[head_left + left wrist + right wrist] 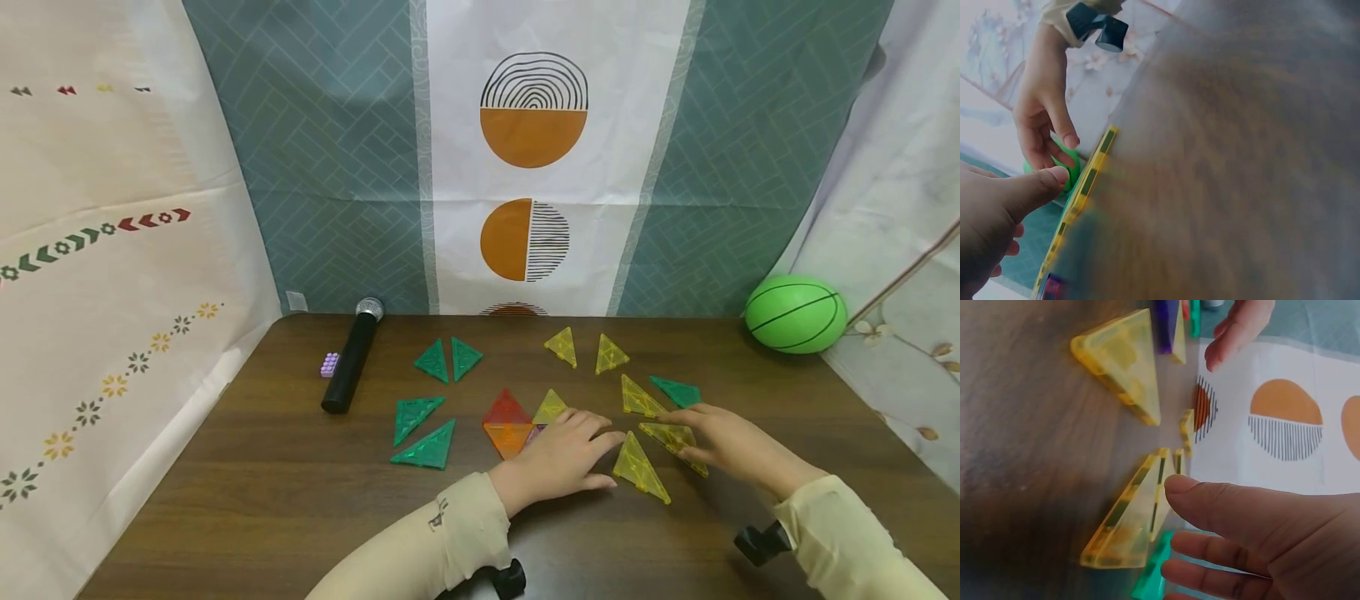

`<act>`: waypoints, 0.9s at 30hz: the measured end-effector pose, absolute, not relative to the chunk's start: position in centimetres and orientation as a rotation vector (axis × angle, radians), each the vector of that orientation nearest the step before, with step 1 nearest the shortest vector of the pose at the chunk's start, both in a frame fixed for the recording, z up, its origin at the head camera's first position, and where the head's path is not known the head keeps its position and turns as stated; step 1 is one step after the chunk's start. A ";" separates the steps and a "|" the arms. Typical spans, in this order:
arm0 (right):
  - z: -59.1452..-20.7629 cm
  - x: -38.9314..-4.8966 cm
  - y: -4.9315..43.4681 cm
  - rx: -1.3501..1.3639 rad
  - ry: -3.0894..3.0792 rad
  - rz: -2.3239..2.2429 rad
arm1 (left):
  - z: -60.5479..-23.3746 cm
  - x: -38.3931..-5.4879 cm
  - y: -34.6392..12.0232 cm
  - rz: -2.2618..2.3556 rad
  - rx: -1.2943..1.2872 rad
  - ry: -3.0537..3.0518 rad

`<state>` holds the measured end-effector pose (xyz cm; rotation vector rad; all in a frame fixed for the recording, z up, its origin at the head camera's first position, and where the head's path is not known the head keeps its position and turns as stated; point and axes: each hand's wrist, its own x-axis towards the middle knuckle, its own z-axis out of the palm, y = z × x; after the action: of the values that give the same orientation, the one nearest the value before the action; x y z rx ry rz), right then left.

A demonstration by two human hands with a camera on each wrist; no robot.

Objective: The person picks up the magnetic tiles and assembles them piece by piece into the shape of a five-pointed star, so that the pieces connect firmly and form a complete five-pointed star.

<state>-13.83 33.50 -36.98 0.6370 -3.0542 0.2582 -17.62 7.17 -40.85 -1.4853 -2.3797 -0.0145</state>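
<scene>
Fingers (681,417) of the right hand (723,443) are relaxed and slightly bent, with a gap between thumb and index finger and nothing seen in their hold. They hover at right of centre in the head view, over a yellow triangle (673,444); whether they touch it, I cannot tell. Just beside it lie two more yellow pieces (640,472) and, above, a green triangle (677,392).

At the centre, the left hand (564,460) is loosely spread, thumb apart, also with nothing seen in its hold. It partly hides a purple piece (533,434), which sits beside a red triangle (506,408) and an orange triangle (508,439); a small yellow tile (550,406) shows above its fingertips.

Left of centre lie four green tiles (429,448), and above centre a yellow pair (610,355). Farther left, a microphone (350,364) lies beside a purple toy brick (329,364). A green ball (797,314) sits at upper right of the table (262,500).
</scene>
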 end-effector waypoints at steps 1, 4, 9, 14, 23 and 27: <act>-37.1 -13.8 33.7 0.636 -3.049 0.253 | -40.9 -17.6 7.4 -0.003 -1.489 -2.378; -37.5 -13.8 34.0 0.649 -3.059 0.245 | -41.1 -17.4 8.0 0.026 -1.500 -2.364; -37.9 -13.6 34.0 0.648 -3.100 0.270 | -41.7 -17.2 8.7 0.088 -1.515 -2.319; -38.3 -13.4 33.7 0.624 -3.080 0.233 | -42.2 -17.1 9.3 0.088 -1.518 -2.288; -38.7 -13.2 33.7 0.583 -3.062 0.194 | -42.5 -17.1 9.6 0.077 -1.538 -2.276; -38.7 -13.1 33.7 0.577 -3.048 0.194 | -42.8 -17.3 9.5 0.065 -1.543 -2.268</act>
<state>-13.08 33.72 -38.69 0.5774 -3.0477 0.1938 -17.32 9.52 -42.75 -1.5432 -2.2685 0.0652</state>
